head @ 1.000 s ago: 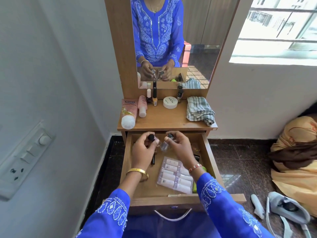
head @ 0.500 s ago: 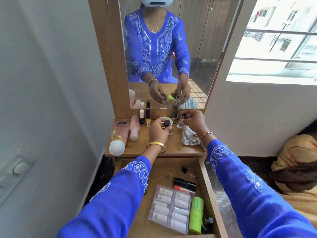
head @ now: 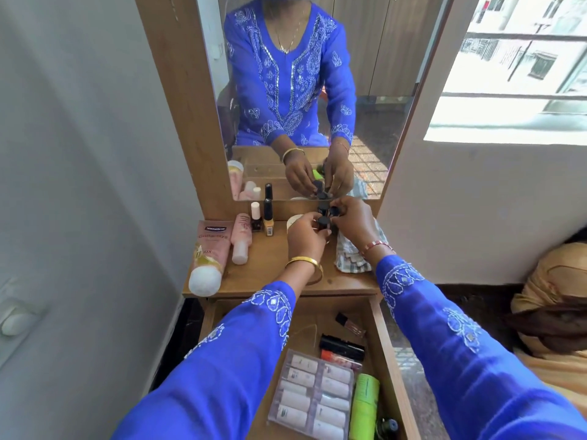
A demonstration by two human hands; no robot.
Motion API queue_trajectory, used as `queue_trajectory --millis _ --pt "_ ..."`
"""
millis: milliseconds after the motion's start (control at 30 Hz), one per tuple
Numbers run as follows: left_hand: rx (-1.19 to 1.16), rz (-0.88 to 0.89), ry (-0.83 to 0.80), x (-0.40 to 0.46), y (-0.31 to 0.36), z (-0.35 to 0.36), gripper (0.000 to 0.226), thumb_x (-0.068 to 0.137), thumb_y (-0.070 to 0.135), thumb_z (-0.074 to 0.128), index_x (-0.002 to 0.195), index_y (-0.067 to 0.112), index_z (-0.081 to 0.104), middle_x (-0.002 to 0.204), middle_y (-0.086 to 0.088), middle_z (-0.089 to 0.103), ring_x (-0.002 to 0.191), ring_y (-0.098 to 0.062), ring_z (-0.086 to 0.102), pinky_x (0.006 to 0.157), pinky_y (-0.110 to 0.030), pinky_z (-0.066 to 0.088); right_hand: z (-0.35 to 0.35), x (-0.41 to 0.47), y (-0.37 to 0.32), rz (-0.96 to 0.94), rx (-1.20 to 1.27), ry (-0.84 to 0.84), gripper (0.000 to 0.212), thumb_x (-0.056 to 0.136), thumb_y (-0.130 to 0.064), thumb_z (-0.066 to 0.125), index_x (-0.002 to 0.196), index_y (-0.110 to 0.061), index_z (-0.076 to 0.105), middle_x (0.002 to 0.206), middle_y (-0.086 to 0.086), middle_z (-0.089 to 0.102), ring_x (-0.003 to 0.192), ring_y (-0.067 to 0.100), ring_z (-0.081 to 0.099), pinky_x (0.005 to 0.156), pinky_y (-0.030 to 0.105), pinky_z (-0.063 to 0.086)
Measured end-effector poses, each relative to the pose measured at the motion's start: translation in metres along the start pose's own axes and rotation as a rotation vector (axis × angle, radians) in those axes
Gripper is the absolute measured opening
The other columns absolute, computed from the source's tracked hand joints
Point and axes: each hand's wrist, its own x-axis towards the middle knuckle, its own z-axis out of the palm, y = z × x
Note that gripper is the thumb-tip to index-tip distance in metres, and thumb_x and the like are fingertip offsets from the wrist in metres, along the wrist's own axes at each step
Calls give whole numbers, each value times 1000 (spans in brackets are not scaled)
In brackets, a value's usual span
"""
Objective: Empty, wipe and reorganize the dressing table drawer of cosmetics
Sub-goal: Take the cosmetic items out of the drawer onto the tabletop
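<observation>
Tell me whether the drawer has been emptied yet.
Not emptied. The open drawer holds a clear sachet pack, a green tube and black tubes.

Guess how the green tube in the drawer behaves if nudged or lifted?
The green tube looks round and lies on its side, so it would probably roll, though the clear packet and the drawer's wall hem it in. It looks like plastic: likely light, rigid and somewhat slick.

Tubes (head: 212, 253) left on tabletop (head: 270, 274), cloth (head: 351, 255) right, open drawer (head: 386, 354) below.
</observation>
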Motion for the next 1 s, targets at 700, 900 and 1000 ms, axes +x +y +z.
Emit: queue_trajectory --millis 700,900,1000 --pt "-205 31 162 -100 -24 -52 19 86 5 51 96 15 64 90 -1 67 84 -15 61 77 -28 53 9 -125 6 -298 253 519 9 81 5 60 82 -2 66 72 4 65 64 13 57 61 15 44" --pt "-220 -135 234 -150 -79 -76 22 86 1 49 88 20 61 86 -3 65 85 -20 64 78 -32 54 55 -192 20 -176 314 349 11 82 3 60 81 -5 66 72 -3 62 62 6 55 60 8 42" --pt "-201 -220 240 -164 -101 -82 25 87 1 49 84 24 59 85 -1 64 86 -23 64 80 -37 54 79 -210 22 -104 242 159 11 81 3 58 79 -5 65 69 0 61 59 9 53 59 9 39"
